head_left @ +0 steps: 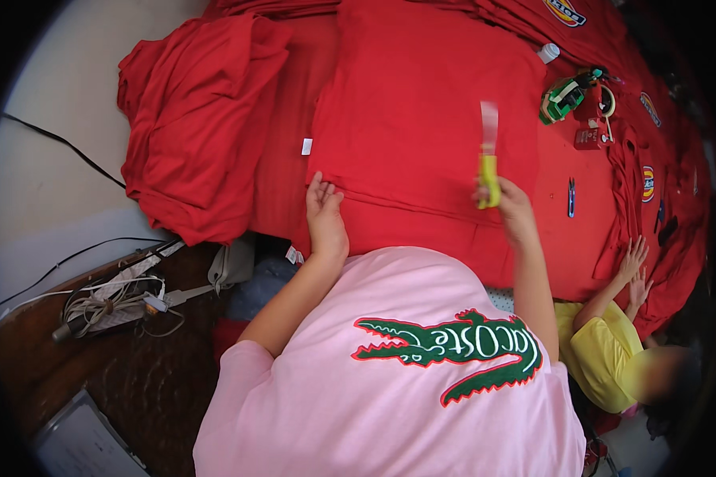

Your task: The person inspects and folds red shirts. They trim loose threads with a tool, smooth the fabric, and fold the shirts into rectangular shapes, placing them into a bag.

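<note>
A folded red knit garment (pixel 422 103) lies spread on the red-covered work surface before me. At its lower left corner my left hand (pixel 326 219) touches the edge, palm turned inward and fingers loosely bent and apart. My right hand (pixel 511 208) is closed around a yellow-handled bladed tool (pixel 489 181), held above the garment's lower right part with its blade pointing away from me. The blade is smeared by motion, so its exact kind cannot be made out. A small white label (pixel 306 146) shows at the garment's left edge.
A heap of red garments (pixel 203 127) lies at left. To the right are blue snips (pixel 570 197), a green tape dispenser (pixel 563 99), a red box (pixel 588 138) and a white spool (pixel 548 53). A co-worker's hands (pixel 635 266) rest at lower right. Tangled cables (pixel 111 306) lie at lower left.
</note>
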Demonstrator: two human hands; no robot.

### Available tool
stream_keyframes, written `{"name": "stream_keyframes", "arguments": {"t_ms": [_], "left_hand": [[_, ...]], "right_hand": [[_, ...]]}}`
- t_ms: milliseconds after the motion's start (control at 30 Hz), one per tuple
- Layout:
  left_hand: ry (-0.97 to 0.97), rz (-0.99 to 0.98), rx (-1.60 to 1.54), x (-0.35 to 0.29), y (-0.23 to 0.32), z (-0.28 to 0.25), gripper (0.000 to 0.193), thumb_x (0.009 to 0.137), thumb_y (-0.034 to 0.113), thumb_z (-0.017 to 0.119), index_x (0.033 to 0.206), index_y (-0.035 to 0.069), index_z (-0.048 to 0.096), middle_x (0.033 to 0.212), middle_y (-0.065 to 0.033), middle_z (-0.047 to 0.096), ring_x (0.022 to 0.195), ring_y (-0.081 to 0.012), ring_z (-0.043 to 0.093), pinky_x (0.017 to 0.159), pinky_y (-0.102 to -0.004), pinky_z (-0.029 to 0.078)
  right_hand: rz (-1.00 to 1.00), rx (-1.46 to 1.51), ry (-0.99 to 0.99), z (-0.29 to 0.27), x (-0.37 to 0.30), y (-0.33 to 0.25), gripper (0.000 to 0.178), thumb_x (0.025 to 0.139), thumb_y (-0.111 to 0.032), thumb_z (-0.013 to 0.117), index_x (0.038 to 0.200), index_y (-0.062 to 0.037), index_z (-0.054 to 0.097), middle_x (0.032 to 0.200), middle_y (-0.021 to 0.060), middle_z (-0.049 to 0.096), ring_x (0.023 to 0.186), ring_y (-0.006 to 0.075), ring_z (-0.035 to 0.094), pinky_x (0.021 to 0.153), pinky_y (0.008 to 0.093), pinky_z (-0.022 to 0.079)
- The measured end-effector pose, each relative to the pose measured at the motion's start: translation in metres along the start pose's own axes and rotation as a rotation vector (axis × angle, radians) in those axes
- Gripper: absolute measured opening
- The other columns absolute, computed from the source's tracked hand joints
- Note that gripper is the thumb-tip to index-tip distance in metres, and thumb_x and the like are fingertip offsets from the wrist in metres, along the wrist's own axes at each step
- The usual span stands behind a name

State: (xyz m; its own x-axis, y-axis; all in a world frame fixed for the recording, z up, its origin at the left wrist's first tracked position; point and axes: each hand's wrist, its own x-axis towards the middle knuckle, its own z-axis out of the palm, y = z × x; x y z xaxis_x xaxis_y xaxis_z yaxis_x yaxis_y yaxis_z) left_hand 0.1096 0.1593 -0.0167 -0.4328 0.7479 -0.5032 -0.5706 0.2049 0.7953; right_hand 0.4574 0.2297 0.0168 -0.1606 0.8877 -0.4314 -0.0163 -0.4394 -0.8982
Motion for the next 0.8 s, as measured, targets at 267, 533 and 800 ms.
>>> {"name": "stream_keyframes", "arguments": {"t_ms": [267, 533, 800], "left_hand": [[-0.018, 0.200, 0.244, 0.026, -0.043, 0.003, 0.053, 0.095, -0.003, 0.071, 0.145, 0.003, 0.053, 0.129, -0.0055, 0.052, 0.103, -0.0124, 0.054, 0.092, -0.0253, 0.047], [-0.156, 0.683, 0.290, 0.019, 0.004, 0.041, 0.057, 0.088, -0.009, 0.078, 0.138, 0.001, 0.053, 0.124, -0.0035, 0.045, 0.091, -0.0067, 0.048, 0.074, -0.0210, 0.047], [-0.199, 0.722, 0.326, 0.006, 0.026, 0.054, 0.080, 0.084, -0.022, 0.070, 0.154, 0.002, 0.037, 0.138, -0.0089, 0.048, 0.111, -0.0134, 0.060, 0.097, -0.0278, 0.056]], "right_hand": [[-0.132, -0.515, -0.321, 0.116, 0.042, -0.033, 0.023, 0.085, -0.010, 0.078, 0.105, 0.0005, 0.075, 0.080, 0.0068, 0.071, 0.081, 0.0215, 0.066, 0.087, 0.0354, 0.052], [-0.703, -0.984, -0.229, 0.099, 0.049, -0.060, 0.033, 0.075, -0.022, 0.081, 0.102, -0.0053, 0.072, 0.078, 0.0077, 0.065, 0.083, 0.0281, 0.062, 0.090, 0.0416, 0.048], [-0.774, -0.944, -0.317, 0.087, 0.049, -0.060, 0.037, 0.072, -0.022, 0.081, 0.104, -0.0055, 0.071, 0.076, 0.0052, 0.062, 0.081, 0.0251, 0.060, 0.092, 0.0402, 0.045]]}}
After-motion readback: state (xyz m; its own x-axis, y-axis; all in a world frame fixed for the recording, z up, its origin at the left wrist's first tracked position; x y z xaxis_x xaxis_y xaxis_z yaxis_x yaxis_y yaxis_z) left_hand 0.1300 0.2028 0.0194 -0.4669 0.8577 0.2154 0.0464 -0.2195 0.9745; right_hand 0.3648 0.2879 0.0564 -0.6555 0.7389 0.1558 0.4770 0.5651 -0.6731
